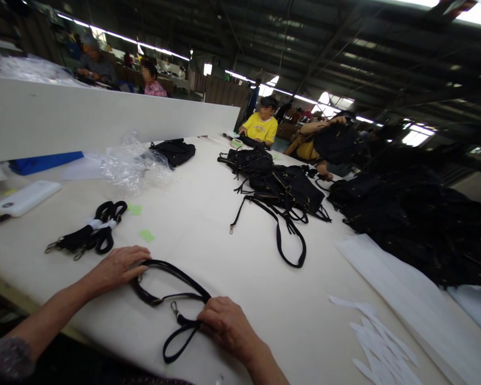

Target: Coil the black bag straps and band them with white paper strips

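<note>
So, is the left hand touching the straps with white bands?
No, the left hand is on a black strap, while the banded straps lie apart from it.

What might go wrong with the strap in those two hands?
The black strap could tangle: its small loop by the right hand lies close to the metal snap hook.
The wrapped straps lie near the left hand, so a wide sweep might knock them.
</note>
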Tool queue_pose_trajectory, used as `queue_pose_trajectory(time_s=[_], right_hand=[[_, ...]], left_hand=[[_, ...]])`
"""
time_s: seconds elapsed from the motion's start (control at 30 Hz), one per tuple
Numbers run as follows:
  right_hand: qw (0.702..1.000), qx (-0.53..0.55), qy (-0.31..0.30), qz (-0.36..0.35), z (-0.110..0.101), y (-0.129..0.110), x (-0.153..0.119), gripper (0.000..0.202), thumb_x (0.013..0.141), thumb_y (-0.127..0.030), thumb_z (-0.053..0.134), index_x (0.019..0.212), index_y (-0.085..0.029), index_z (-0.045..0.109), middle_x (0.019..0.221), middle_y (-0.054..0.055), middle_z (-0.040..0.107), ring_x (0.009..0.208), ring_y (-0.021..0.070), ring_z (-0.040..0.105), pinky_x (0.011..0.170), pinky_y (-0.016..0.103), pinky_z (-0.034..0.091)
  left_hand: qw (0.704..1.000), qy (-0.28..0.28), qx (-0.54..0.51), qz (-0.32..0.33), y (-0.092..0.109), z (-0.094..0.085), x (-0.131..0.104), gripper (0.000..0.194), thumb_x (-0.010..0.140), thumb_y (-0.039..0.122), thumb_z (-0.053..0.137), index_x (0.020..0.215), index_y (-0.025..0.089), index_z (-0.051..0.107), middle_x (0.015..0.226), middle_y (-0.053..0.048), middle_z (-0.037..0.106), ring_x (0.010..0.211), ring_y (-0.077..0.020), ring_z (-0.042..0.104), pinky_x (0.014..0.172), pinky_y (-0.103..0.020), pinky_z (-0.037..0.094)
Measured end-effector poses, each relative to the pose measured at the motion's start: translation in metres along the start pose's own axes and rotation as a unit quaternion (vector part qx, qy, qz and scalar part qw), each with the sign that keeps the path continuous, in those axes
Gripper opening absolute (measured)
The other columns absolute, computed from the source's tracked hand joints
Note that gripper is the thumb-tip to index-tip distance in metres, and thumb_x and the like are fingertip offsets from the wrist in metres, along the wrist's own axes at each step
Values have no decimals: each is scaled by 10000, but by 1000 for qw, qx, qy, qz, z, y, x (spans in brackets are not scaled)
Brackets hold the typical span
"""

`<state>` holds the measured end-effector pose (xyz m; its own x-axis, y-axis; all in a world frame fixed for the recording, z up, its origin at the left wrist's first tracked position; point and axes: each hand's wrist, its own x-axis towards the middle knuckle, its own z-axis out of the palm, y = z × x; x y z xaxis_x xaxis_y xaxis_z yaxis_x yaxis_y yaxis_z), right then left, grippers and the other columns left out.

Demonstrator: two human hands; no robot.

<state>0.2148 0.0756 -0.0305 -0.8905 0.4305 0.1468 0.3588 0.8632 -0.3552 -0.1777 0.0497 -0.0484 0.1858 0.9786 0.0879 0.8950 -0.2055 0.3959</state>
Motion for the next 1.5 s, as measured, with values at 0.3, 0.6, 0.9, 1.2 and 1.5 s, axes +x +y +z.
queue_pose_trajectory(time_s=[0.3, 0.6, 0.9, 1.2, 1.5], right_hand=[[999, 47, -9, 9, -6, -6, -4, 113, 935, -287, 582, 1025, -258, 644, 926, 7, 695, 917, 160, 619, 821, 299, 468], [943, 184, 174, 217, -27, 6, -46, 305, 903, -151, 533, 1153, -278, 653, 1161, 20, 699, 1130, 181, 613, 1035, 371, 482], [971, 28, 97, 218, 2, -17, -48, 729, 753, -130, 634, 1441, -246, 421, 1499, 80, 464, 1341, 277, 467, 1104, 498, 436], [965, -75, 154, 197, -37, 28, -7, 474, 866, -78, 497, 1308, -238, 553, 1385, 78, 580, 1246, 235, 551, 1050, 449, 466], [992, -61, 31, 101, 11, 4, 153, 309, 929, -368, 598, 1219, -264, 581, 1344, 60, 590, 1220, 237, 524, 1061, 490, 389]], left_hand=[[999, 10, -21, 32, 43, -4, -6, 579, 916, 522, 555, 1438, 321, 408, 1471, -24, 509, 1343, -243, 470, 1143, -385, 360], [993, 74, 42, 78, 49, 30, -35, 502, 915, 454, 554, 1398, 348, 469, 1483, -27, 491, 1352, -266, 463, 1097, -409, 396], [984, 75, 90, 135, 82, 54, -30, 264, 907, 314, 562, 1150, 375, 648, 1457, 37, 531, 1395, -276, 407, 1155, -485, 236], [987, 149, 37, 41, 43, 27, -45, 300, 903, 203, 437, 1059, 307, 671, 1407, 5, 572, 1404, -259, 388, 1127, -479, 334], [984, 128, 64, -105, 76, 44, 7, 284, 976, 308, 384, 1194, 280, 563, 1075, -27, 677, 1016, -199, 632, 787, -305, 504]])
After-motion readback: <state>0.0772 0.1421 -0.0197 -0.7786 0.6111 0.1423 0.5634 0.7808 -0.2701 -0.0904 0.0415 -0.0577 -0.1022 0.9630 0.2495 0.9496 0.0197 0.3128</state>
